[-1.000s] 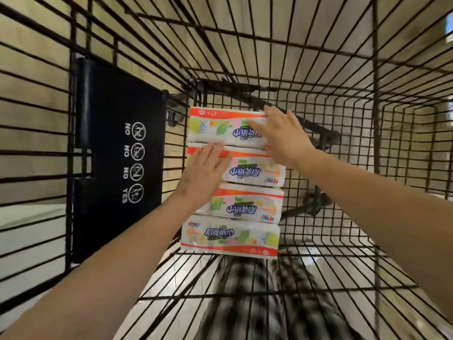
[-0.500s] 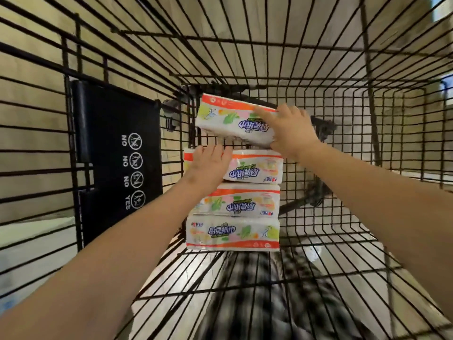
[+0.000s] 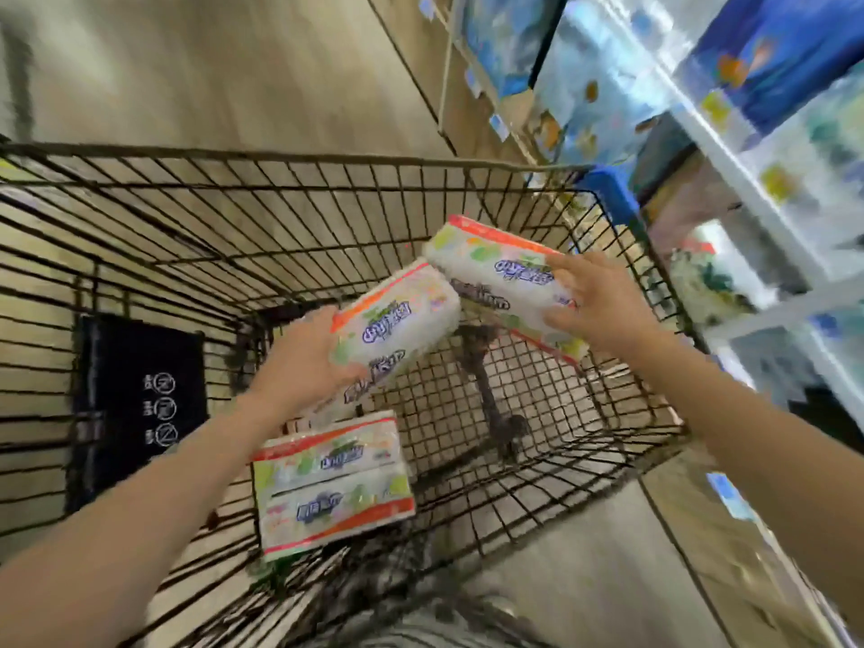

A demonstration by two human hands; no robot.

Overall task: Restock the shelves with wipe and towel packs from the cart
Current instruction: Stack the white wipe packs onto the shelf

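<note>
A black wire cart (image 3: pixel 327 180) fills the middle of the view. My left hand (image 3: pixel 306 362) grips one white towel pack with an orange edge (image 3: pixel 402 320), lifted and tilted above the cart floor. My right hand (image 3: pixel 596 301) holds a second such pack (image 3: pixel 495 273) higher up, near the cart's right wall. Two more packs (image 3: pixel 332 479) lie stacked on the cart floor by its near end. The picture is blurred by motion.
Store shelves (image 3: pixel 748 147) with blue and white goods rise at the right, close beside the cart. A black sign panel (image 3: pixel 135 404) hangs on the cart's left wall. Wood-look floor (image 3: pixel 234 72) lies beyond the cart.
Each hand has lifted a pack off the stack; the right one rose toward the right. My view swung up and right, bringing the shelves into sight.
</note>
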